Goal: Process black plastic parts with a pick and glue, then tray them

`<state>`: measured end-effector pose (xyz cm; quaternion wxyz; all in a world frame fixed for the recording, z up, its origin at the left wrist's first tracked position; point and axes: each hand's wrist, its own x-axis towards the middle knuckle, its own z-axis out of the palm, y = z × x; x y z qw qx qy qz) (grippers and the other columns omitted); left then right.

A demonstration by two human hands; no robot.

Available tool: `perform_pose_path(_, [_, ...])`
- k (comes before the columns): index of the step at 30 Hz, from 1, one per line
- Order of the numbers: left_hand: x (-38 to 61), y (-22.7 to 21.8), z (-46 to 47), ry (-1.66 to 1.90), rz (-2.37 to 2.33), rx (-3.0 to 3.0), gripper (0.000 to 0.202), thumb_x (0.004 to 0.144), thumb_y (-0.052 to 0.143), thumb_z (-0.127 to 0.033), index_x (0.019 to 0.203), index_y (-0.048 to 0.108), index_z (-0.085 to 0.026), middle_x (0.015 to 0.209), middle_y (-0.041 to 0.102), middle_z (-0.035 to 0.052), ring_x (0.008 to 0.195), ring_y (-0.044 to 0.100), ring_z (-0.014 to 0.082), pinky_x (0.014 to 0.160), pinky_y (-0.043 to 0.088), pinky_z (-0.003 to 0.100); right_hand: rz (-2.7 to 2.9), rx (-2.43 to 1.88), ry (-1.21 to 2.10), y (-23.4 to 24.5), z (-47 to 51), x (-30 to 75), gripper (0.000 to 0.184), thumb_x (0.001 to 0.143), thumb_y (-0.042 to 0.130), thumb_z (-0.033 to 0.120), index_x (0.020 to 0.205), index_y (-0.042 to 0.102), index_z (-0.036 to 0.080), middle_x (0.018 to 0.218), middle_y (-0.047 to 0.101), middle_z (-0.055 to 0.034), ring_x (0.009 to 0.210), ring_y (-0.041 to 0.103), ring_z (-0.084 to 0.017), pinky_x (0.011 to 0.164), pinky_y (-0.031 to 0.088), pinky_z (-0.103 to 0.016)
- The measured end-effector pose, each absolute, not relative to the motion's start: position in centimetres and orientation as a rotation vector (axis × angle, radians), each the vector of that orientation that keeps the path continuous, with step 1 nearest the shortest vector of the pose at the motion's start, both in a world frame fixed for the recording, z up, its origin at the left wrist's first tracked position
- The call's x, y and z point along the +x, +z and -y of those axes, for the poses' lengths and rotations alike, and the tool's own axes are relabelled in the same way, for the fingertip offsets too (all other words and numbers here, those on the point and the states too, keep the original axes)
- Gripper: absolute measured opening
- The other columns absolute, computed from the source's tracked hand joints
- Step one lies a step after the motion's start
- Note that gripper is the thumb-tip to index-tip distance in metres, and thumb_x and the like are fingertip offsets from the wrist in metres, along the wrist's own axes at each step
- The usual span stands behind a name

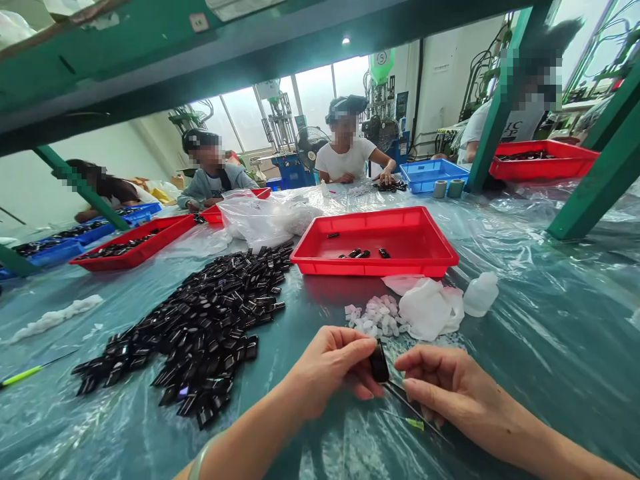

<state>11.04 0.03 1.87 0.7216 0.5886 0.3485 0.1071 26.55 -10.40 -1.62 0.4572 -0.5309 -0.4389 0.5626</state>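
My left hand [345, 363] pinches a small glossy black plastic part [379, 363] upright between thumb and fingers. Just to its right, my right hand [440, 387] is curled, its thumb and forefinger close to the part. A thin dark metal tool [400, 395] slants from below the part, passing under the right fingers, which seem to hold it; their grip is partly hidden. Close to that tool is a small yellow-green piece [415, 423]. A large heap of similar black parts [210, 320] covers the table to the left. Small whitish translucent pieces [377, 316] lie beyond my hands.
A red tray [375, 269] with several black parts stands ahead. Beside the whitish pieces are a crumpled white cloth [427, 308] and a translucent bottle [481, 294]. A green-handled tool [23, 377] lies far left. Green posts [595, 163] flank the table; co-workers [345, 157] sit opposite.
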Motion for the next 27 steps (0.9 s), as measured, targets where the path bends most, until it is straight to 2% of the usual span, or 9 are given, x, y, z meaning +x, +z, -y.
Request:
perform_pose_path(6, [11.0, 1.0, 0.1, 0.206, -0.755, 1.257, 0.031, 0.076, 0.057, -0.040, 0.070, 0.063, -0.010, 0.065, 0.066, 0.0054, 0.052, 0.062, 0.0095, 0.044, 0.044, 0.012, 1.122, -1.327, 1.409, -1.8, 10.5, 26.4, 0.016, 0.075, 0.061, 0.027, 0.087, 0.058, 0.016, 0.063, 0.049, 0.0022, 0.058, 0.043, -0.009, 0.052, 0.036, -0.020])
perform_pose_path(15, [10.7, 0.6, 0.1, 0.154, -0.746, 1.248, 0.030, 0.076, 0.057, -0.039, 0.072, 0.063, -0.010, 0.066, 0.065, 0.0045, 0.053, 0.063, 0.0093, 0.046, 0.045, 0.012, 1.211, -1.373, 1.380, -2.5, 10.6, 26.4, 0.013, 0.077, 0.058, 0.025, 0.088, 0.059, 0.018, 0.069, 0.052, 0.0004, 0.062, 0.043, -0.011, 0.055, 0.034, -0.022])
perform_pose_path(20, [10.7, 0.3, 0.2, 0.153, -0.760, 1.219, 0.031, 0.075, 0.058, -0.040, 0.073, 0.063, -0.010, 0.066, 0.065, 0.0050, 0.053, 0.063, 0.0096, 0.045, 0.046, 0.012, 1.221, -1.402, 1.343, -2.6, 10.4, 26.5, 0.014, 0.079, 0.056, 0.028, 0.088, 0.059, 0.018, 0.064, 0.050, 0.0011, 0.058, 0.041, -0.010, 0.051, 0.034, -0.022])
perform_pose_path(24, [10.8, 0.1, 0.4, 0.145, -0.754, 1.186, 0.031, 0.076, 0.057, -0.040, 0.075, 0.063, -0.010, 0.065, 0.065, 0.0050, 0.052, 0.064, 0.0101, 0.043, 0.046, 0.011, 1.291, -1.505, 1.112, -2.4, 10.5, 26.8, 0.018, 0.081, 0.054, 0.034, 0.088, 0.060, 0.018, 0.068, 0.057, -0.0012, 0.060, 0.049, -0.013, 0.055, 0.040, -0.024])
perform_pose_path(27, [10.8, -0.1, 0.5, 0.141, -0.766, 1.158, 0.029, 0.075, 0.058, -0.040, 0.073, 0.061, -0.011, 0.065, 0.065, 0.0044, 0.052, 0.065, 0.0108, 0.041, 0.045, 0.010, 1.355, -1.630, 0.773, -2.2, 10.4, 27.4, 0.018, 0.083, 0.052, 0.036, 0.086, 0.061, 0.020, 0.073, 0.061, -0.0026, 0.064, 0.054, -0.015, 0.059, 0.044, -0.026])
